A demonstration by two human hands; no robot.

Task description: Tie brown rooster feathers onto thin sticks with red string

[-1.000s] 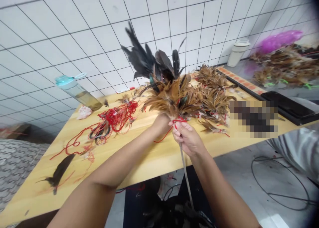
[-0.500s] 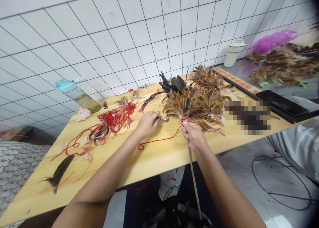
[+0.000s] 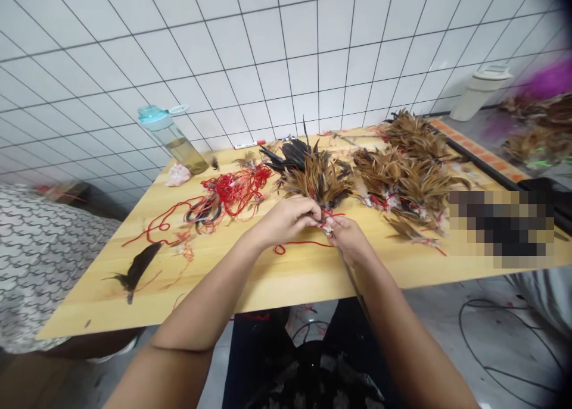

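A feather duster [image 3: 324,183] with brown plumes and a few dark ones lies on the table, its quills bound to a thin stick [image 3: 353,278] with red cord. My right hand [image 3: 351,237] is closed around the stick just below the binding. Close beside it, my left hand [image 3: 295,217] pinches at the whitish bound quills; its fingertips hide exactly what they grip. From the binding, a length of red cord [image 3: 304,243] runs left under my left hand and ends in a small loop on the wood.
A tangle of red cord [image 3: 243,189], a water bottle [image 3: 176,144] and a dark feather [image 3: 138,269] are on the left. Brown feather bundles [image 3: 402,171] lie right, near a pale cup [image 3: 480,93]. A marker [image 3: 249,144] lies by the tiled wall. A seated person's patterned clothing [image 3: 53,266] shows at left.
My left hand has moved right, from the table beside the duster to its binding. The right hand keeps hold of the stick. The view has turned left.
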